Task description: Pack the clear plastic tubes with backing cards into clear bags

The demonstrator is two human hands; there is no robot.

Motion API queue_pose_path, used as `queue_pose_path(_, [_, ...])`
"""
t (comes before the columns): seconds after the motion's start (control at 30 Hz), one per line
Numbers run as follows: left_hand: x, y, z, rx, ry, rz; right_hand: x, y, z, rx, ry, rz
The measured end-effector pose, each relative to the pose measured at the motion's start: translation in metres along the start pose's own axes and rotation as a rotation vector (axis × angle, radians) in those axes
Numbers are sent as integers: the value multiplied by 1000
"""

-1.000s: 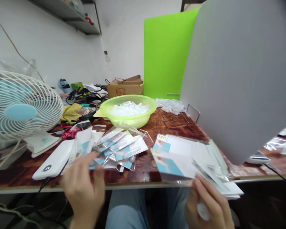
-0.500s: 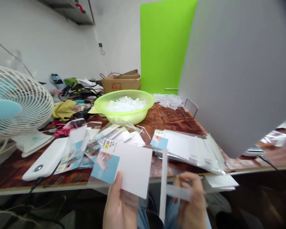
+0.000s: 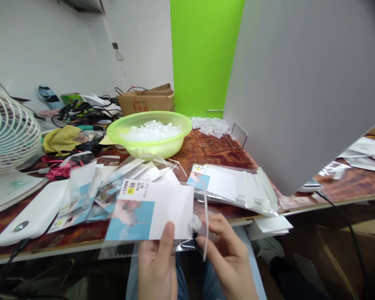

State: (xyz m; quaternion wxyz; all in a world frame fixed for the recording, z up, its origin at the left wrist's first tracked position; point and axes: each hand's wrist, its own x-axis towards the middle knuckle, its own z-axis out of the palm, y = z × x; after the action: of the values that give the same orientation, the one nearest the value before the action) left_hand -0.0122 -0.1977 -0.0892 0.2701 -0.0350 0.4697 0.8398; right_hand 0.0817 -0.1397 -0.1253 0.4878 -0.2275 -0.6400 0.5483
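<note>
Closer together than half a second before, the two hands met above the person's lap, the right having brought its small part up to the packet's open end. The left hand (image 3: 158, 266) gripped a clear packet (image 3: 150, 208) with a blue-and-white card inside, thumb pressed on the card's lower edge, holding it just off the near edge of the table (image 3: 206, 152). The right hand (image 3: 229, 258) pinched a small translucent piece (image 3: 196, 222) at the packet's mouth, beside the loose sealing flap (image 3: 205, 237); how firmly the fingers held it could not be made out. On the table just beyond lay a stack of empty carded bags (image 3: 234, 185) to the right and a spread of filled packets (image 3: 90, 191) to the left, next to a white power bank (image 3: 31, 216). Farther back stood a green bowl (image 3: 114, 134) heaped with white plastic pieces (image 3: 151, 131), with a fan (image 3: 9, 133) at far left and a grey divider panel (image 3: 300, 83) at right. With the packet held over open space, a slipped pinch could drop the piece to the floor, and the dangling flap could stick to the fingers or fold across the opening.
</note>
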Motion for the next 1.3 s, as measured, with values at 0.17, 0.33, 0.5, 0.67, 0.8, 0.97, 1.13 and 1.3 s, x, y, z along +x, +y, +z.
queue_pose_path(0.17, [1, -6, -8, 111, -150, -23, 1, 1, -6, -34, 55, -58])
queue_pose_path(0.33, [3, -2, -6, 120, -240, -59, 7, -8, -18, -72, -42, -121])
queue_pose_path(0.5, [-9, 0, 2, 95, -312, -214, 5, -1, -12, 475, 200, 101])
queue_pose_path(0.67, [-11, -3, 6, -3, -431, -301, -1, 4, -5, 420, 128, 21])
queue_pose_path(0.8, [-2, -9, -2, 37, -620, -278, -3, 11, 0, 73, 69, -128])
queue_pose_path(0.97, [1, -15, -17, 161, -435, -295, 3, 14, 10, -140, 109, -148])
queue_pose_path(1.13, [7, -18, -28, 237, -362, -220, 10, 11, 14, -254, 69, -172])
queue_pose_path(1.3, [11, -21, -37, 312, -361, -151, 13, 12, 13, -353, -7, -291])
